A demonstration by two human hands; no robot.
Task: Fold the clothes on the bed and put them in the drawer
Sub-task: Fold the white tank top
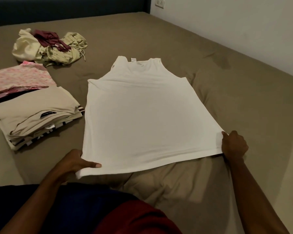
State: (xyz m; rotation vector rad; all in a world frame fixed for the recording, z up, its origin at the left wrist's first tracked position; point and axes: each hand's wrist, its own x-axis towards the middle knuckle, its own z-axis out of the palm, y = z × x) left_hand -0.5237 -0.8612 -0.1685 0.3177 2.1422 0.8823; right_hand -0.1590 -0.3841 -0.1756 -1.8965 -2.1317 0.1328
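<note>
White tank top [142,114] spread flat on bed [227,81], neck far from grip, hem corners pinched by left hand [74,163] & right hand [233,144]; left of left-hand grip: folded beige stack [35,112], pink folded item [19,76], unfolded heap [49,46] beyond.

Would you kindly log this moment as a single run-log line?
step: spreading white tank top flat on bed | left hand: pinches hem corner | right hand: grips opposite hem corner | folded stack: left

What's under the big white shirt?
The brown bed sheet shows around the white shirt and below its lifted hem. Anything beneath its middle is covered.
</note>
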